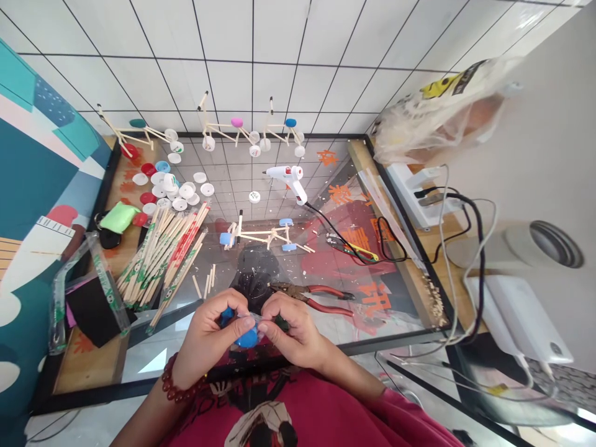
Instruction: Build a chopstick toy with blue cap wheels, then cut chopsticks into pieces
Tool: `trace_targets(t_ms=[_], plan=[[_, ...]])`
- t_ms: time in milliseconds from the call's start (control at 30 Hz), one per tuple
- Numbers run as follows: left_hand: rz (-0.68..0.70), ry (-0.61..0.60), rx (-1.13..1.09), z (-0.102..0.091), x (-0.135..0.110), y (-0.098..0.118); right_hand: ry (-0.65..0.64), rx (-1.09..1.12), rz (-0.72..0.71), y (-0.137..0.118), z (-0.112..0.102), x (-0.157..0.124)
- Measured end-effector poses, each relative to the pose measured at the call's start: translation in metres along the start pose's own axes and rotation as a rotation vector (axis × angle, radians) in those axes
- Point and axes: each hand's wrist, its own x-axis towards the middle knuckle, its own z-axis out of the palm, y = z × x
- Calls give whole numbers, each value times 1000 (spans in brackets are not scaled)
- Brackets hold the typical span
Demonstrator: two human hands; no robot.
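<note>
The left hand and right hand were closed, gripping a blue plastic cap; its long axis apparently ran left to right, though partly hidden.

hands: blue plastic cap | beside: pliers | beyond: hot glue gun

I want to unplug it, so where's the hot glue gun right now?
In the head view, the white hot glue gun lies on the glass tabletop, upper middle, just above the stick model with blue caps and right of the white bottle caps.
</note>
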Motion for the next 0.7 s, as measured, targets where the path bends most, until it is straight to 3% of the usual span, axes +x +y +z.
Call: trace_targets(t_ms=[200,267,433,567,700], plan=[[75,10,50,11,-2,-1,7,-26,-11,0,-2,-1],[-11,59,-86,14,-2,-2,37,8,44,0,-1,-3],[-363,129,-712,16,-1,-6,178,245,208,7,-1,-10],[-490,225,-797,14,1,-9,238,404,295,15,2,-14],[-492,284,-769,14,2,-11,239,514,296,21,6,-16]])
